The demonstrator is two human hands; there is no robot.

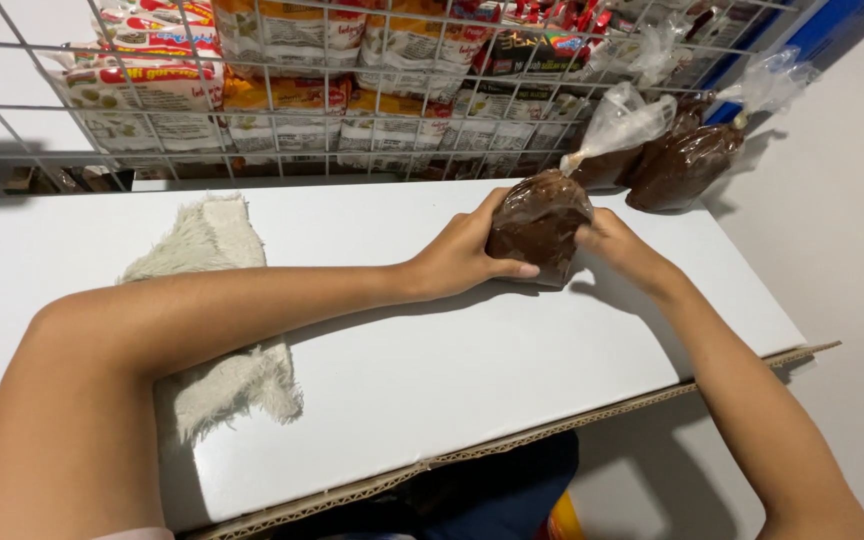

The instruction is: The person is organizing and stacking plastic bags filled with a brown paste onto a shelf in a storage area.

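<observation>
We cup the tied bag of brown paste [537, 222] between left hand [462, 258] and right hand [617, 243], setting it at one o'clock on the white board [452, 350]; judging next, release it gently.

Dark brown filling in clear bag [537, 222], cream shaggy cloth [214, 240], white board [472, 370], grey wire basket [352, 110]

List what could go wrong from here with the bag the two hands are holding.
1. The left hand and right hand squeeze the thin clear bag of brown paste from both sides; hard pressure might split it or loosen its tied neck.
2. The cardboard-edged white board overhangs its support, so leaning on it could tip it.
3. Two filled bags nearby could get knocked.
</observation>
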